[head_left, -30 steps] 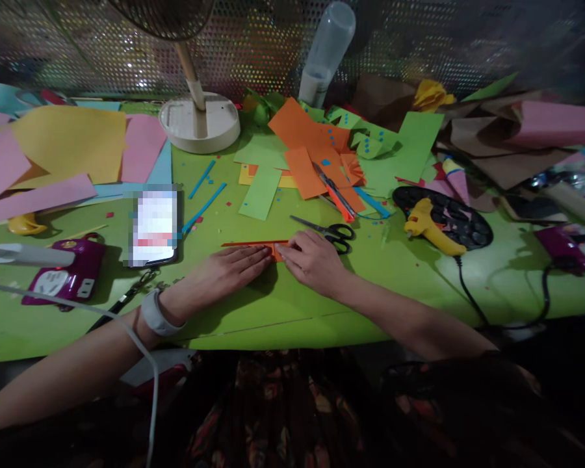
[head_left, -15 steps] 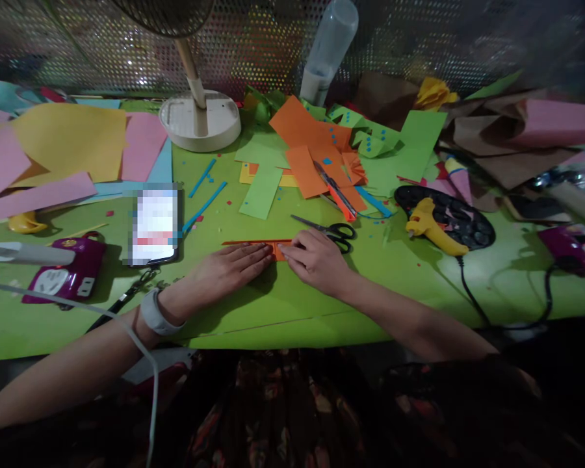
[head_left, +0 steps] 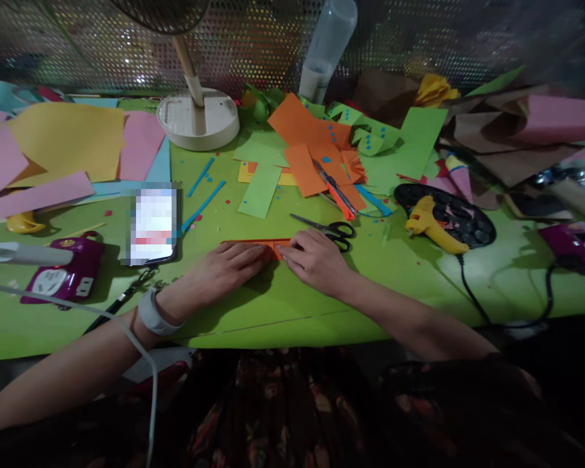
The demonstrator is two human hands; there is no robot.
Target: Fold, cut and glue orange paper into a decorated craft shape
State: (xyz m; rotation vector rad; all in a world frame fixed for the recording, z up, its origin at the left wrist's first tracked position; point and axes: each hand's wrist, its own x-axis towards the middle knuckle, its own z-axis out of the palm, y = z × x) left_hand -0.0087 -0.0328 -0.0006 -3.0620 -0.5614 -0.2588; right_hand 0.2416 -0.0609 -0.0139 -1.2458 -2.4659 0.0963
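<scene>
Seemingly midway: flat left hand (head_left: 231, 268) and bunched right hand (head_left: 316, 260) press orange paper (head_left: 277, 252).
A crease-like line (head_left: 274, 246) shows between them; any right-hand pinch and work remaining are hidden.

Grn tbl (head_left: 292, 302) w/ orng strip (head_left: 279, 253), blk scissors (head_left: 325, 228), phone (head_left: 155, 224).

Illumination: dim overall, cool in cast. Brightest item: rectangular phone with a glowing white screen (head_left: 153, 224), its outline broken into coarse pixel blocks. Background: silver perforated metal sheet (head_left: 253, 52), speckled with small glints, sinking into murk at upper right. Shadows: we record soft ones below the bare left hand (head_left: 234, 263) and the yellow plastic glue gun (head_left: 433, 224). Surface: lime-green tabletop (head_left: 292, 305), pale sheen at right. Foreground: dark floral-patterned clothing (head_left: 273, 403), detail mostly lost. Margins: we note wide-angle stretching, softened focus.
</scene>
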